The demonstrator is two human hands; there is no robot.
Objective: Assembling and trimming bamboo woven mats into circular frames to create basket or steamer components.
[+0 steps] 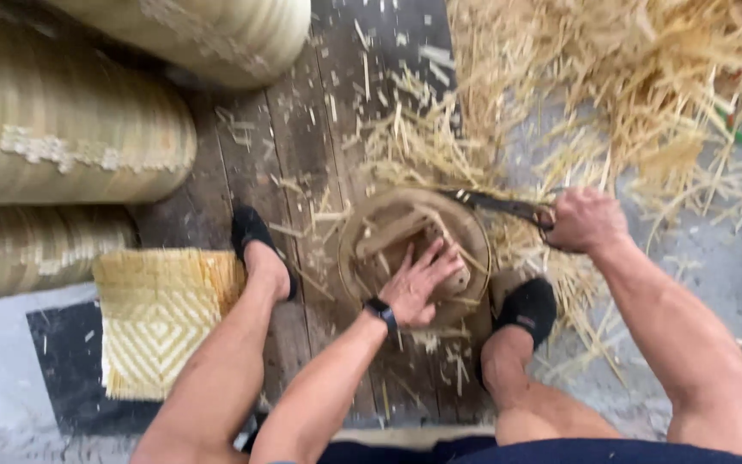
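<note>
Directly between the feet, left hand (420,281) lies flat, fingers spread, on the round wooden block (414,254); right hand (584,222), fisted around the blade (498,204), holds it pointing leftward over the block's far rim.

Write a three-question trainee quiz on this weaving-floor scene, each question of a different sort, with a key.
1. True or false: the left hand presses flat on the round woven piece.
2. What does the right hand grip? A) shears B) a hammer C) a brush
3. Fill in: the square woven mat lies beside the person's ____ foot.

Key:
1. True.
2. A, the shears, blades over the piece's rim.
3. Left; that foot is nearest it.
</note>
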